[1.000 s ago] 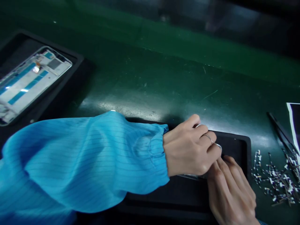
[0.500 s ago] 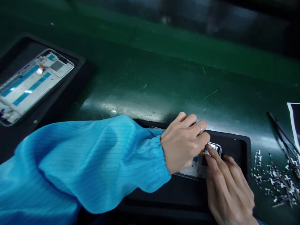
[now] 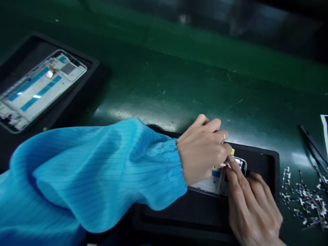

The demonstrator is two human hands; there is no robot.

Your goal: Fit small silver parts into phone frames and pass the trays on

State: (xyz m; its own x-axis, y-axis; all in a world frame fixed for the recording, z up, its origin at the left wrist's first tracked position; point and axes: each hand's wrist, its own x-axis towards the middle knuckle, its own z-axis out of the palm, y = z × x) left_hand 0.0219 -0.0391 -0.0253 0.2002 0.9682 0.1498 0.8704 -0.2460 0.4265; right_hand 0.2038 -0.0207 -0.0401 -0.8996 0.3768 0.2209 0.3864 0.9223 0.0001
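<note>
A phone frame (image 3: pixel 215 181) lies in a black tray (image 3: pixel 266 164) at the lower middle, mostly hidden under my hands. My left hand (image 3: pixel 202 150), in a blue sleeve with a ring on one finger, is curled over the frame's top end with its fingertips pinched together on something small by a yellow tab (image 3: pixel 232 151). My right hand (image 3: pixel 252 205) rests on the tray from below, its forefinger pressed on the frame's top corner beside the left fingertips; its other fingers lie bent on the tray.
A second phone frame (image 3: pixel 38 89) lies in another black tray (image 3: pixel 87 65) at the upper left. A heap of several small metal parts (image 3: pixel 304 201) sits at the right, with dark tweezers (image 3: pixel 311 140) above it. The bench is a green mat (image 3: pixel 166 89).
My left hand has pulled back a little toward the left, uncovering the frame's top end. My right forefinger has moved up onto that corner. The view shifted slightly.
</note>
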